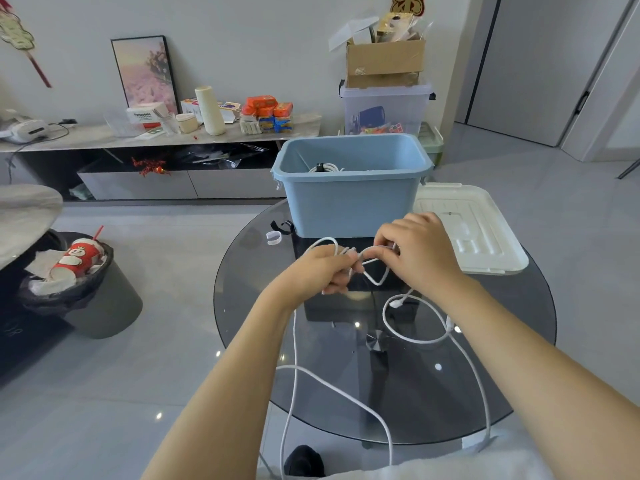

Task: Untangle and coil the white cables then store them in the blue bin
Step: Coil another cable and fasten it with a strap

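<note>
Cable [372, 268] looks light and floppy, so it'll slither; both your hands, left [320, 271] and right [420, 252], pinch it just before the bin [349, 199]. Grab near the loops.

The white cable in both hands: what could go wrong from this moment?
1. The white cable hangs in long loops off the edge of the glass table; pulling could tighten the tangle between the left hand and right hand.
2. A loop lying around its connector may snag.
</note>
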Motion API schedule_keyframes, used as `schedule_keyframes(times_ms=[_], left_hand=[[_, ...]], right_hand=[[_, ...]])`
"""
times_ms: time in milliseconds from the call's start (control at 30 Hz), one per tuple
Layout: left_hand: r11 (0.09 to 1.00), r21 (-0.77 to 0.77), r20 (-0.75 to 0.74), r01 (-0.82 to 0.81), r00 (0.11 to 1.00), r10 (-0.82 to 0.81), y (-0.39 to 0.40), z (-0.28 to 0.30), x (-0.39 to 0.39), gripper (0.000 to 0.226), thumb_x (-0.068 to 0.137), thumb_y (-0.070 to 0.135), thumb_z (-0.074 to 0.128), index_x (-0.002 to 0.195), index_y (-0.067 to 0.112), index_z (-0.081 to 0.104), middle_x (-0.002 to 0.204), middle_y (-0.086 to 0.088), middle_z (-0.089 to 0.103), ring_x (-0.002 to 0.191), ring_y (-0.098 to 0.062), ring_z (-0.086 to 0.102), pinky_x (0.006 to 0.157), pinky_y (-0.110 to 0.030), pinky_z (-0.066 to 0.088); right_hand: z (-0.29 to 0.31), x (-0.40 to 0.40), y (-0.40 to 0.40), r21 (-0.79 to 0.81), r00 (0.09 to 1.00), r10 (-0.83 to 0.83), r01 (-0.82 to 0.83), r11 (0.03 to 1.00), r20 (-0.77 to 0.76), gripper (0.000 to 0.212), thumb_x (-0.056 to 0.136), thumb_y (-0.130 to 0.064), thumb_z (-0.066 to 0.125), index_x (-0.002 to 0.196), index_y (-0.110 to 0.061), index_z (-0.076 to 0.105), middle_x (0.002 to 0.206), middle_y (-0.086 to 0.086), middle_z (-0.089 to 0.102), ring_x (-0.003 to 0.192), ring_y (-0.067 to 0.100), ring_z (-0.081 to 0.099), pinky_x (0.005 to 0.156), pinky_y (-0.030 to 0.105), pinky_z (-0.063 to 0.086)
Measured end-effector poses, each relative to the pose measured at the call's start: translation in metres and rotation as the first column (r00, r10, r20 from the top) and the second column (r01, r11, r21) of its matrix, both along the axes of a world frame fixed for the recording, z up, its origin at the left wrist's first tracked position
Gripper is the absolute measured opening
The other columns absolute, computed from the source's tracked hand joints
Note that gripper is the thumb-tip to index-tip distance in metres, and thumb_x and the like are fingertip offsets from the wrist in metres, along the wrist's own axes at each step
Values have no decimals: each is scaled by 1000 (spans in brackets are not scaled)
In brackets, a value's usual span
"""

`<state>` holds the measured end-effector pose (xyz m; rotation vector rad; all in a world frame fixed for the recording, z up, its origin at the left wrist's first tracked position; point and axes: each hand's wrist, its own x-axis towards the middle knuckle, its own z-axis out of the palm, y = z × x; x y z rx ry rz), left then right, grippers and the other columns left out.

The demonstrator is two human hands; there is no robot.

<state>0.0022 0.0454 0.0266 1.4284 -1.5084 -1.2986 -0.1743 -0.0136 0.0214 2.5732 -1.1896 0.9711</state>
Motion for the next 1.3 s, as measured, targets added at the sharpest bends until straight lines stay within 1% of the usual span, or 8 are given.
schedule_keyframes(times_ms=[233, 433, 567, 667, 833, 933, 1100, 1300], left_hand=[[983, 171, -377, -73, 917, 133, -2, -2, 7, 29, 99, 24, 46, 74, 11, 52, 43, 10, 22, 34, -6, 20, 49, -22, 41], [949, 285, -858, -137, 404, 316, -6, 4, 12, 34, 101, 26, 38, 73, 11, 48, 37, 10, 30, 27, -4, 29, 48, -19, 50], [937, 244, -940, -250, 176, 292, -7, 6, 4, 39, 102, 24, 36, 74, 6, 55, 63, -3, 66, 62, -15, 69, 81, -35, 57], [930, 143, -940, -338, 247, 235, -10, 8, -13, 35, 104, 19, 29, 83, 6, 54, 92, -9, 73, 97, -24, 68, 100, -44, 45], [838, -101, -701, -536, 636, 322, -11, 6, -31, 33, 103, 15, 36, 83, 8, 60, 99, -3, 73, 109, -20, 64, 101, -37, 45], [764, -293, -432, -575, 792, 431, -8, 1, -32, 25, 102, 18, 39, 87, 0, 48, 94, 8, 74, 83, -8, 65, 74, -13, 47], [736, -544, -24, -403, 884, 467, -7, -7, -31, 15, 100, 25, 44, 102, 10, 45, 110, 6, 70, 64, 4, 52, 64, -11, 43], [861, -504, 554, -59, 743, 375, -9, -8, -28, 26, 100, 26, 41, 107, 1, 43, 82, -13, 58, 71, -28, 56, 59, -33, 41]], right_hand=[[-8, 1, -7, 253, 995, 96, -96, 963, 13, 42, 85, -57, 51, 78, -20, 70, 66, -9, 51, 75, 16, 46, 73, 30, 28], [-13, -10, -5, 522, 988, 153, -145, 841, 27, 24, 93, -35, 53, 90, -21, 72, 84, -3, 59, 84, 11, 46, 75, 25, 30], [-11, -8, -1, 496, 981, 154, -78, 865, -114, 22, 95, -33, 51, 91, -21, 69, 80, -8, 55, 84, 15, 49, 79, 29, 34], [-9, 5, 9, 439, 949, 178, -48, 897, -260, 21, 95, -32, 47, 87, -22, 63, 76, -9, 53, 83, 17, 50, 87, 34, 36], [1, 9, 23, 496, 944, 121, 50, 867, -307, 8, 85, -30, 49, 85, -31, 57, 82, -8, 66, 82, 18, 59, 72, 29, 41], [4, 10, 29, 578, 947, 103, 98, 810, -304, 15, 81, -23, 51, 83, -38, 52, 72, -11, 58, 77, 18, 56, 59, 26, 38], [5, 8, 32, 642, 989, 64, 38, 766, -135, 34, 87, -14, 50, 113, -29, 65, 94, -5, 72, 91, 16, 64, 79, 33, 52], [11, 6, 36, 622, 999, 33, -24, 783, -3, 24, 91, -11, 54, 108, -19, 69, 96, -1, 72, 91, 20, 65, 83, 35, 52]])
